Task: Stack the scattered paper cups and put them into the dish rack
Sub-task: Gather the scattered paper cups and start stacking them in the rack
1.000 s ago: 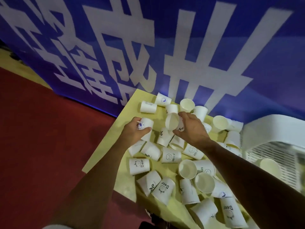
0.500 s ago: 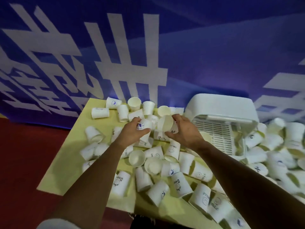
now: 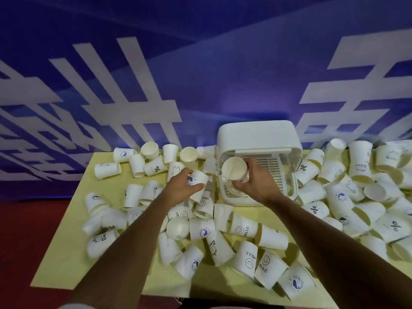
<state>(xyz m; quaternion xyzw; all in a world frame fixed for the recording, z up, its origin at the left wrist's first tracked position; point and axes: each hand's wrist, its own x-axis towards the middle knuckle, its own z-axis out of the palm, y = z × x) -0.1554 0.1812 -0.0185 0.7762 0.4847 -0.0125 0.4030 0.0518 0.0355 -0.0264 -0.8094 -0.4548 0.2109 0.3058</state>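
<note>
Several white paper cups point(image 3: 243, 228) lie scattered over a yellow table point(image 3: 66, 259), many printed with HELLO, Bear or % marks. A white dish rack point(image 3: 258, 137) with a raised lid stands at the table's back middle. My right hand point(image 3: 256, 181) grips a paper cup point(image 3: 234, 168) tilted with its mouth toward me, right at the rack's open front. My left hand point(image 3: 180, 186) holds a second cup point(image 3: 198, 181) with a blue round logo, just left of the rack.
A blue banner point(image 3: 200, 74) with large white characters hangs behind the table. Red floor point(image 3: 26, 241) lies to the left. A dense pile of cups point(image 3: 356, 197) fills the table's right side. Cups also crowd the front edge.
The view has swung right, bringing the dish rack to the middle. Both hands have carried their cups rightward; the right hand's cup is now at the rack's opening.
</note>
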